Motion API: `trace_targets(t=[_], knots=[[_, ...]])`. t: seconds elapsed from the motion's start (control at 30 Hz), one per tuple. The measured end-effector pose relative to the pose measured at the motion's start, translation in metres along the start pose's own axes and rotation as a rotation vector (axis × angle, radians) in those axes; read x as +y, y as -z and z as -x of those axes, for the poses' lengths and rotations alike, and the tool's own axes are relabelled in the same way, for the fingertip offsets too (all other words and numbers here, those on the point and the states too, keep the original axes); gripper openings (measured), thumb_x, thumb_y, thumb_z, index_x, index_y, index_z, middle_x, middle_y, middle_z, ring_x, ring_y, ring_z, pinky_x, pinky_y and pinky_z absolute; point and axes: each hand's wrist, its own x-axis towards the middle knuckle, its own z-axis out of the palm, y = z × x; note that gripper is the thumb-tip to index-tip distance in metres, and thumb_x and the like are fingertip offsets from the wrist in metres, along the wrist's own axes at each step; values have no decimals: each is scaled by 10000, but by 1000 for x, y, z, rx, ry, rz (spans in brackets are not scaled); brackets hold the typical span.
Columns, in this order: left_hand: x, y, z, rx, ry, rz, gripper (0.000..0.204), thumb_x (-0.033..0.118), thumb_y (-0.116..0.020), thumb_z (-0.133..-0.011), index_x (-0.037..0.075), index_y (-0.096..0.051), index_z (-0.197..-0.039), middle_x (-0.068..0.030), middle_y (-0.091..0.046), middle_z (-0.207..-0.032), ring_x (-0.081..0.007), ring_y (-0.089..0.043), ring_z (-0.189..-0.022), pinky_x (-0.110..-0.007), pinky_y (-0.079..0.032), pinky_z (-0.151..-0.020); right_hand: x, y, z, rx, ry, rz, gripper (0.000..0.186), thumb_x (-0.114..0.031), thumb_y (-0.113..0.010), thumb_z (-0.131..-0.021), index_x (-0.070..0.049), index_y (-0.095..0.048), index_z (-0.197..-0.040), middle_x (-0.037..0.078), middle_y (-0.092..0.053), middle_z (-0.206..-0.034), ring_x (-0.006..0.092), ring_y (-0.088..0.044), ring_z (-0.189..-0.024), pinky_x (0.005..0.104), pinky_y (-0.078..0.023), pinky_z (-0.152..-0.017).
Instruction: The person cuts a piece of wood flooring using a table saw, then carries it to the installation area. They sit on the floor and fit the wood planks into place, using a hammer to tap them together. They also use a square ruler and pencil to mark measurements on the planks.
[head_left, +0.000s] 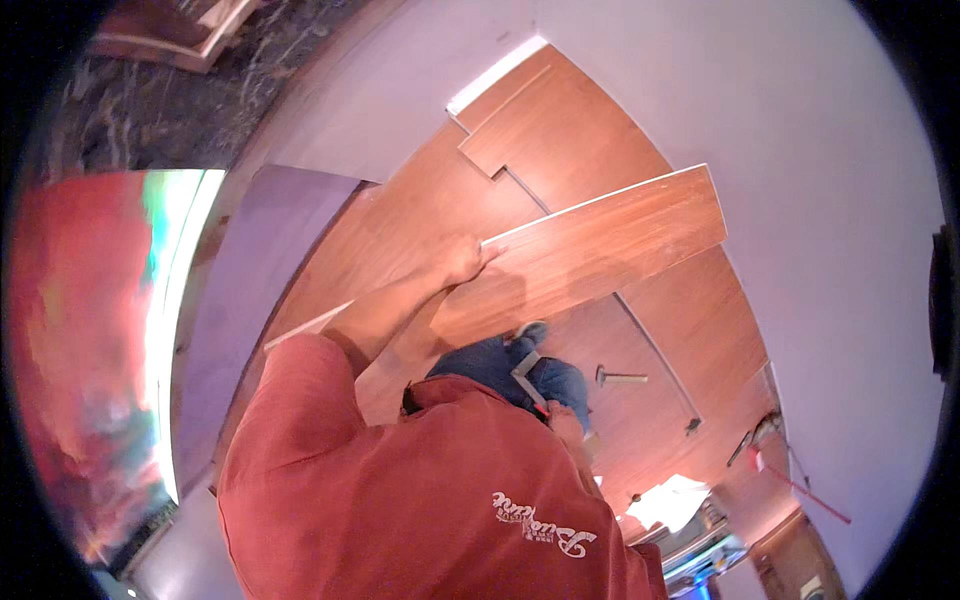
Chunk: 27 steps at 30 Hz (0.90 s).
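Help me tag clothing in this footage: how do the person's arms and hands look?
The left hand and right hand are ungloved. A loose red short sleeve shows on the left; the left forearm is bare, with no watch visible. Sleeve length on the right is unclear.

The plank [610, 235] showed smooth, softly glossy wood grain, as did the floor [690, 310]. The shirt [400, 500] was matt cloth, the jeans [565, 385] denim; the angled tool [526, 365] looked metal, the wall [780, 150] at two o'clock smooth, matt.

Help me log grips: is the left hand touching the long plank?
Touching. The head view shows the left hand gripping the upper edge of the long plank, with no gap between.
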Motion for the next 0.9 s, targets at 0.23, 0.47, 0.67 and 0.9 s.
trace_targets(t=[0.23,0.47,0.67,0.9], knots=[[11,-28,-68,47,-197,-254,793,727,-454,-979,-2,-766,-978,-283,-729,-913,-437,-714,-915,-535,-554,-826,-58,-141,40,-103,-162,-436,308,-333,-527,-1018,-100,-605,-1205,259,-703,-921,440,-682,-861,545,-529,-760],[0,-134,-155,-8,-439,-468,807,755,-426,-969,23,-764,-978,-267,-733,-977,-427,-709,-969,-534,-550,-866,-119,-239,89,-211,-458,-1126,300,-329,-543,-1026,-70,-621,-1155,249,-696,-912,425,-669,-834,523,-522,-751],[-19,-249,-295,-155,-509,-658,779,744,-431,-974,34,-740,-1047,-264,-729,-950,-454,-702,-953,-542,-551,-874,-62,-275,-42,330,-517,-1051,365,-347,-486,-1070,-6,-618,-1069,241,-663,-941,450,-631,-859,495,-497,-768],[-94,-358,-467,-205,-620,-770,789,761,-391,-973,78,-769,-1083,-216,-750,-1029,-413,-704,-1021,-514,-551,-902,120,-403,-376,1119,-643,-1173,418,-353,-433,-1110,31,-583,-1044,125,-626,-915,273,-574,-848,424,-488,-807]])
